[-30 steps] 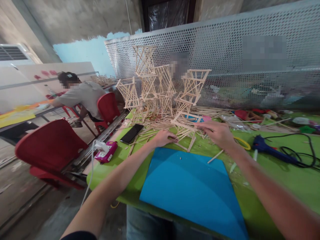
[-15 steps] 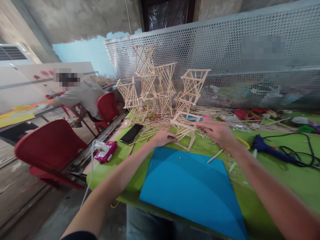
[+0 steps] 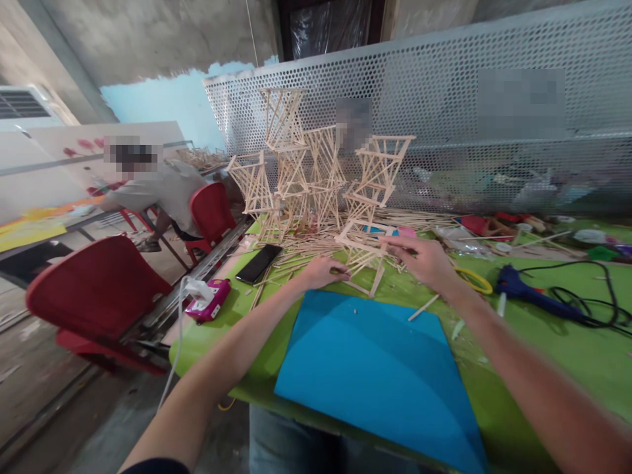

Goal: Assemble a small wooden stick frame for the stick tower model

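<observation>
A small frame of pale wooden sticks (image 3: 363,253) lies tilted on the green table cover (image 3: 257,368), just beyond a blue sheet (image 3: 370,368). At its left lower side, my left hand (image 3: 323,271) is closed on it with bent fingers. My right hand (image 3: 419,257) pinches its upper right corner between thumb and fingers. Behind it, a tall structure of joined stick towers (image 3: 316,164) stands among many loose sticks (image 3: 309,247). One short stick (image 3: 423,307) rests across the blue sheet's upper right edge.
A blue glue gun (image 3: 538,293) with a black cable lies right, beside yellow tape (image 3: 473,280). At left are a phone (image 3: 259,263), a pink tissue pack (image 3: 208,300) and red chairs (image 3: 99,283). A seated person (image 3: 160,187) is farther left. Perforated metal (image 3: 444,99) stands behind.
My right hand has shifted very slightly left at the frame's corner, its fingers a little straighter. The left hand keeps its place.
</observation>
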`<state>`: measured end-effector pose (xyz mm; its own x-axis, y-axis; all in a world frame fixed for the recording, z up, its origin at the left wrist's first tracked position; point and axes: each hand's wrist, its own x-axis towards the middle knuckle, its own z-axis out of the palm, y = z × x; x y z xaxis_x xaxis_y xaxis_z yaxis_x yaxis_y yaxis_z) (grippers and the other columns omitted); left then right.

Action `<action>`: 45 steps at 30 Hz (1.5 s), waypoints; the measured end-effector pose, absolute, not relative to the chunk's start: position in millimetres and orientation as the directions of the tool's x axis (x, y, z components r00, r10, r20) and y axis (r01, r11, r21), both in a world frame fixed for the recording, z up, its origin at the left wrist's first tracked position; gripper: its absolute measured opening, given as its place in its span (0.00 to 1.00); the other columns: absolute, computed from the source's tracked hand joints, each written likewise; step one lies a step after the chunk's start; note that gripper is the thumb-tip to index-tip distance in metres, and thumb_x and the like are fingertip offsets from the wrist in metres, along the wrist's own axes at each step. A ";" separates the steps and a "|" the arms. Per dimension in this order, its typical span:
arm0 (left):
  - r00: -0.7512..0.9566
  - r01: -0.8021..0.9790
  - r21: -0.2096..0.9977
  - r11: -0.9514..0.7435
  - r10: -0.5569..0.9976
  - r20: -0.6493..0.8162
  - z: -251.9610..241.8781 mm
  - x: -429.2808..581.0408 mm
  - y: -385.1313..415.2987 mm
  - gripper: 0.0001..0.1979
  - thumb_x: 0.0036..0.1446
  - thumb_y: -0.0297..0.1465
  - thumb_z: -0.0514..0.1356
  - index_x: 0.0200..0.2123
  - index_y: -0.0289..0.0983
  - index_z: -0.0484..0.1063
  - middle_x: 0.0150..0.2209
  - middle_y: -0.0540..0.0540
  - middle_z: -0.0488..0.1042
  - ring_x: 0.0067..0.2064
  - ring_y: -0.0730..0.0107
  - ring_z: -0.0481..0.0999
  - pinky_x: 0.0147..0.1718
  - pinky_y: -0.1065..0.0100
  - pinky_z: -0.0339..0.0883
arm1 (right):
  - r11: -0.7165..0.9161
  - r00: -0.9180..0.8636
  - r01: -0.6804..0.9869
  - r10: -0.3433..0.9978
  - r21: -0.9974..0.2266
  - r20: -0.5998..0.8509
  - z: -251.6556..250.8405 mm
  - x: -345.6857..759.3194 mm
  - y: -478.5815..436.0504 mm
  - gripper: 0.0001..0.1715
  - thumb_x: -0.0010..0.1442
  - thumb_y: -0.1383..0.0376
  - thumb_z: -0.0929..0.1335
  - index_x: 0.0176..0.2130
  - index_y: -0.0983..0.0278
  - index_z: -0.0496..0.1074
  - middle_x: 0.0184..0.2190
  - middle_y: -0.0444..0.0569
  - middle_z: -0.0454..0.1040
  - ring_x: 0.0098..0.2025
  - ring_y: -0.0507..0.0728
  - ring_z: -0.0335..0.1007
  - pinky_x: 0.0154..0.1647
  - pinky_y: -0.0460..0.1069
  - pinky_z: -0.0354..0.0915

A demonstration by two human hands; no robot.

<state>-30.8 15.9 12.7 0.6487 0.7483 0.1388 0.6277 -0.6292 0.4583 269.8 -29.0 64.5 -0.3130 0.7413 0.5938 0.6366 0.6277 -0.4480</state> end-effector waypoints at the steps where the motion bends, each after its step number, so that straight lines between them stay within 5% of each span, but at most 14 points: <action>1: 0.649 0.628 0.458 -0.630 0.748 0.139 12.4 -30.9 16.3 0.15 0.69 0.46 0.65 0.49 0.47 0.87 0.53 0.54 0.85 0.51 0.64 0.84 0.51 0.68 0.70 | 0.615 -0.306 0.633 0.756 -0.469 0.578 65.1 268.7 -29.5 0.19 0.74 0.55 0.68 0.58 0.54 0.83 0.49 0.47 0.87 0.25 0.53 0.77 0.25 0.48 0.70; 4: 0.644 0.634 0.446 -0.631 0.751 0.146 11.7 -31.4 17.0 0.14 0.68 0.47 0.65 0.48 0.48 0.87 0.52 0.54 0.86 0.51 0.63 0.83 0.51 0.68 0.70 | 0.612 -0.295 0.625 0.760 -0.484 0.580 67.0 265.9 -30.7 0.19 0.74 0.55 0.67 0.55 0.56 0.84 0.51 0.48 0.86 0.25 0.53 0.76 0.27 0.49 0.71; 9: 0.652 0.620 0.449 -0.643 0.741 0.162 12.2 -31.8 16.3 0.13 0.69 0.45 0.65 0.48 0.48 0.87 0.51 0.54 0.86 0.49 0.64 0.83 0.50 0.68 0.70 | 0.670 -0.308 0.609 0.693 -0.425 0.652 63.6 266.3 -26.5 0.17 0.75 0.59 0.67 0.54 0.56 0.84 0.50 0.48 0.86 0.40 0.58 0.85 0.41 0.50 0.78; 22: 0.656 0.619 0.471 -0.628 0.743 0.128 11.9 -31.7 18.0 0.14 0.69 0.45 0.65 0.47 0.46 0.86 0.50 0.53 0.86 0.48 0.64 0.83 0.48 0.69 0.70 | 0.732 -0.300 0.622 0.549 -0.276 0.780 57.3 271.6 -21.5 0.15 0.73 0.58 0.70 0.52 0.56 0.86 0.44 0.47 0.88 0.39 0.59 0.86 0.40 0.50 0.78; 27: 0.665 0.621 0.450 -0.642 0.735 0.131 11.5 -32.6 19.4 0.13 0.70 0.44 0.64 0.48 0.47 0.86 0.52 0.54 0.86 0.50 0.64 0.83 0.50 0.68 0.70 | 0.765 -0.328 0.608 0.483 -0.210 0.812 59.8 271.3 -20.7 0.14 0.73 0.62 0.69 0.51 0.55 0.86 0.44 0.46 0.88 0.45 0.59 0.86 0.48 0.52 0.79; 45: 0.705 0.613 0.352 -0.707 0.691 0.160 8.6 -32.6 18.2 0.14 0.73 0.41 0.59 0.50 0.47 0.85 0.53 0.53 0.85 0.49 0.65 0.83 0.47 0.70 0.69 | 0.751 -0.335 0.638 0.469 -0.170 0.817 54.4 275.3 -17.9 0.17 0.74 0.66 0.68 0.52 0.53 0.85 0.47 0.44 0.87 0.52 0.60 0.85 0.58 0.56 0.78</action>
